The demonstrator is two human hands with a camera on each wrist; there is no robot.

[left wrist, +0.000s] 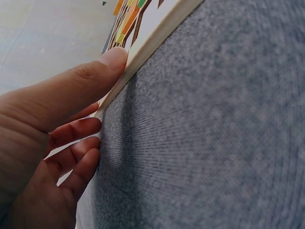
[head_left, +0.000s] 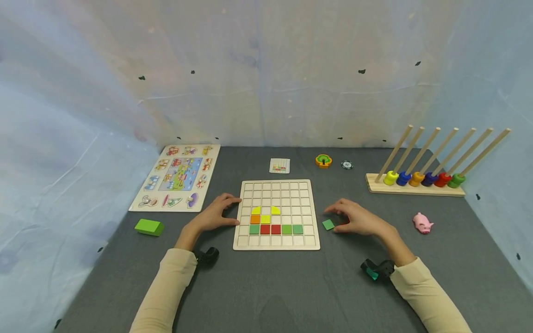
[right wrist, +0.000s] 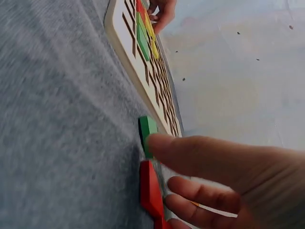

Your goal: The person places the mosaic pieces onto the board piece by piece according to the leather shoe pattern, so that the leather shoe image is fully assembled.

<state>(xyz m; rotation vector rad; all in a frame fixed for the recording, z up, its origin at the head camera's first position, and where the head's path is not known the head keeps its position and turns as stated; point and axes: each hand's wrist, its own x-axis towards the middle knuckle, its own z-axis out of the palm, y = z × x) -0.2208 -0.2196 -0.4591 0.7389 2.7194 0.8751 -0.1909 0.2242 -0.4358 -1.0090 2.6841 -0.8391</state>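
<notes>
A wooden grid board (head_left: pixel 276 244) with several coloured tiles in its squares lies flat on the dark table. At its left side my left hand (head_left: pixel 216 213) touches the edge; in the left wrist view the thumb (left wrist: pixel 88 74) rests against the rim, the other fingers loosely bent. To the right of the board is my right hand (head_left: pixel 354 217), thumb and forefinger spread around a loose green tile (head_left: pixel 328 225). Its thumb tip overlaps that tile in the right wrist view. Red pieces (right wrist: pixel 150 191) lie under this hand, hidden from the head view.
Behind the board lies a pattern card (head_left: pixel 279 166), with a tree piece (head_left: pixel 323 161) and a round chip (head_left: pixel 347 164) further right. A picture puzzle (head_left: pixel 143 199) and a green block (head_left: pixel 149 227) lie left. Right are a peg stand (head_left: pixel 416 188) and a pink pig (head_left: pixel 422 223).
</notes>
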